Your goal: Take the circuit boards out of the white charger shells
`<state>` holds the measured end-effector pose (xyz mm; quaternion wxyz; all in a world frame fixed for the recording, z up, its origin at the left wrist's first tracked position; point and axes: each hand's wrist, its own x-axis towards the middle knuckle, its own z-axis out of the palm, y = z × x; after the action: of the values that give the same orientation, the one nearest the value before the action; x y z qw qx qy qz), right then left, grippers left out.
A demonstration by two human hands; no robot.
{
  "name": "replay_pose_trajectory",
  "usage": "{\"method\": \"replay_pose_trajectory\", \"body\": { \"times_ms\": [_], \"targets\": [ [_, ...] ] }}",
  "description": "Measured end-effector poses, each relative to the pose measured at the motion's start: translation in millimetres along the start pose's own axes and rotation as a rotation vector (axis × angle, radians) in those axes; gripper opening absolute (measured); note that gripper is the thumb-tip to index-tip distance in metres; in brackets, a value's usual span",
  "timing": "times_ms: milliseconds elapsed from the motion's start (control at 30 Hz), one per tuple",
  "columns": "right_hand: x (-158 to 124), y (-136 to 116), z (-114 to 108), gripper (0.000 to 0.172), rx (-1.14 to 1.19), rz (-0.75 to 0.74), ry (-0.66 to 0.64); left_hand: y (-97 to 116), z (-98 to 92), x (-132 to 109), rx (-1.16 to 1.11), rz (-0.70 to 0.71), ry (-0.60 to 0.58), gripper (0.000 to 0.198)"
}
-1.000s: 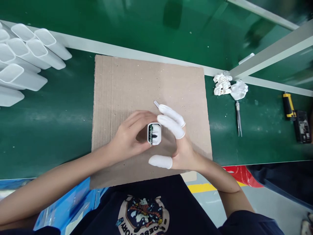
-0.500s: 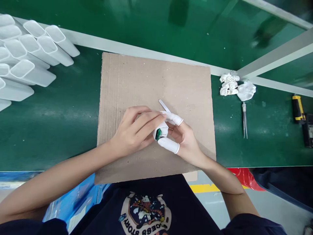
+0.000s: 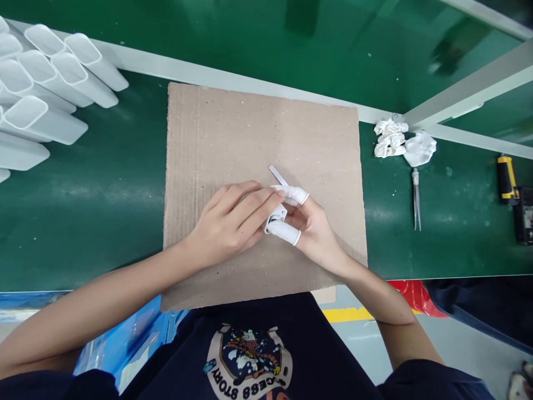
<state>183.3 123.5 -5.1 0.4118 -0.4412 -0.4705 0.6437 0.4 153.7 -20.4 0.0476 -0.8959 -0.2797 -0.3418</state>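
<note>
Both hands meet over the middle of a brown cardboard sheet [image 3: 233, 128]. My left hand [image 3: 231, 222] is closed round a small white plastic housing [image 3: 277, 214], most of which it hides. My right hand [image 3: 306, 225], with white finger cots on its fingertips, pinches the same housing from the right side. A thin white strip [image 3: 277, 174] lies on the cardboard just beyond the fingers.
Several white plastic tubes [image 3: 41, 94] are stacked at the far left on the green bench. At the right lie crumpled white finger cots [image 3: 402, 143], tweezers [image 3: 415, 197], and a yellow-and-black tool [image 3: 508, 178]. A blue bin [image 3: 120, 350] sits below the bench edge.
My left hand has closed over the housing, hiding the green board inside it. My right hand has gone from spread fingers to a pinch on the housing.
</note>
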Motion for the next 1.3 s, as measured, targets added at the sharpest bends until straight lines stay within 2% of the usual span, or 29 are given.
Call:
{"method": "replay_pose_trajectory", "body": {
  "times_ms": [133, 233, 333, 433, 600, 733, 933, 1133, 1200, 1300],
  "targets": [
    [2, -1, -9, 0.044, -0.131, -0.019, 0.049, -1, -0.7, 2, -0.138, -0.132, -0.112, 0.041],
    [2, -6, -16, 0.019, -0.214, -0.091, 0.134, 0, -2.8, 3, -0.155, -0.194, -0.106, 0.037],
    [1, -9, -17, 0.009, -0.209, -0.093, 0.123, 0, -4.4, 4, -0.144, -0.156, -0.084, 0.032],
    [2, -7, -14, 0.011, -0.230, -0.092, 0.130, 1, -4.0, 4, -0.092, -0.097, -0.081, 0.033],
    [0, -4, -10, 0.022, -0.416, -0.181, 0.169, 5, -3.2, -1, 0.009, -0.037, -0.130, 0.040],
    [-2, -2, -10, 0.020, -0.525, -0.207, 0.184, 7, -3.6, -3, 0.069, -0.017, -0.160, 0.041],
    [-2, -9, -11, 0.016, -0.447, -0.239, 0.115, 4, -5.6, 3, -0.049, -0.033, -0.076, 0.036],
    [-2, -11, -9, 0.016, -0.737, -0.277, 0.213, 7, -3.4, 1, -0.001, -0.007, -0.096, 0.036],
    [-1, -11, -9, 0.016, -0.705, -0.277, 0.198, 7, -3.2, 1, -0.033, -0.020, -0.093, 0.038],
    [-1, -14, -13, 0.013, -0.505, -0.259, 0.107, 7, -6.0, 4, -0.196, -0.117, -0.053, 0.038]
  ]
}}
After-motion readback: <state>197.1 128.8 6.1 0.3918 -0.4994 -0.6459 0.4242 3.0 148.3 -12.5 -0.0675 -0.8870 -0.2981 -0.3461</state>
